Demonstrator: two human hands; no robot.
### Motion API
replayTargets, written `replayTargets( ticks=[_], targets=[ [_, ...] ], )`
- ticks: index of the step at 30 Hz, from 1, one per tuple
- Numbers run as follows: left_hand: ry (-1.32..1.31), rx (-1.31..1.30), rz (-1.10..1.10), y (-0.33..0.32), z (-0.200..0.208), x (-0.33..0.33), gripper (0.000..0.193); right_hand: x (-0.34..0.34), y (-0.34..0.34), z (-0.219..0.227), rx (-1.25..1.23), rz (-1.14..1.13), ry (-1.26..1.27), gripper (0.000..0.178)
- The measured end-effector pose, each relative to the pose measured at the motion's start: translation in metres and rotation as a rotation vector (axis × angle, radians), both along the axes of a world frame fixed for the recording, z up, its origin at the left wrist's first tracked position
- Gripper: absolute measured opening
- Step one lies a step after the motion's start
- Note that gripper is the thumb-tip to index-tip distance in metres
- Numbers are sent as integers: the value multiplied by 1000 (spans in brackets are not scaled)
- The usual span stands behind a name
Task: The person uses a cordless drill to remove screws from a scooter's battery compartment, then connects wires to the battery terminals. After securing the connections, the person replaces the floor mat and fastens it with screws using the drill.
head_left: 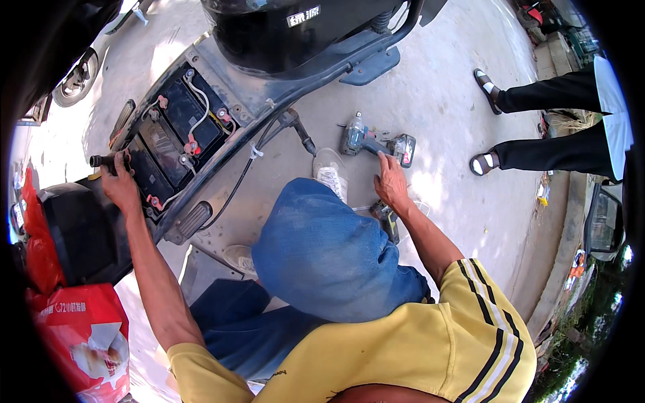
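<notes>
My left hand (122, 187) is at the left edge of the opened battery bay, its fingers curled on a short black tube-shaped piece (101, 161). Beside it lie several dark batteries (161, 144), joined by wires with red and silver terminals (192, 146). My right hand (392, 181) is open and hangs over the ground, fingers reaching towards a grey cordless impact wrench (363, 139). Its index fingertip is close by the tool's handle; whether they touch I cannot tell. A second cordless tool (385, 220), black and green, lies partly under my right wrist.
The electric scooter's black body (282, 33) rises at the top. A black footrest bar (302, 134) juts out near my shoe. At the right stands a person in dark trousers (551, 144) and sandals. Red bags (87, 336) are at the lower left, by a black seat (84, 228).
</notes>
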State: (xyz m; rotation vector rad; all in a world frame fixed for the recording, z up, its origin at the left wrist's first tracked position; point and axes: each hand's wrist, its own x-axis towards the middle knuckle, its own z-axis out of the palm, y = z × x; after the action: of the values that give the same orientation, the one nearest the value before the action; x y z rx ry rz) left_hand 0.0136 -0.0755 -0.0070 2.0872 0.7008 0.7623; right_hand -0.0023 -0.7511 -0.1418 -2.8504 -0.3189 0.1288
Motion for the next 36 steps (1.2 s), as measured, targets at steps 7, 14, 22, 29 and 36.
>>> replayTargets(
  ticks=[7,14,22,29,36],
  targets=[
    [-75,-141,66,-16,19,-7,16,82,40,-58,-255,-69,157,75],
    [-45,-29,99,-23,27,-5,17,97,-1,-14,67,134,298,62],
    [-53,81,128,-19,10,-4,17,87,71,229,532,-10,613,11],
    [-52,110,136,-27,19,0,24,101,210,344,586,293,600,15],
    [-82,57,119,-21,21,-11,28,127,396,371,678,575,801,23]
  ],
)
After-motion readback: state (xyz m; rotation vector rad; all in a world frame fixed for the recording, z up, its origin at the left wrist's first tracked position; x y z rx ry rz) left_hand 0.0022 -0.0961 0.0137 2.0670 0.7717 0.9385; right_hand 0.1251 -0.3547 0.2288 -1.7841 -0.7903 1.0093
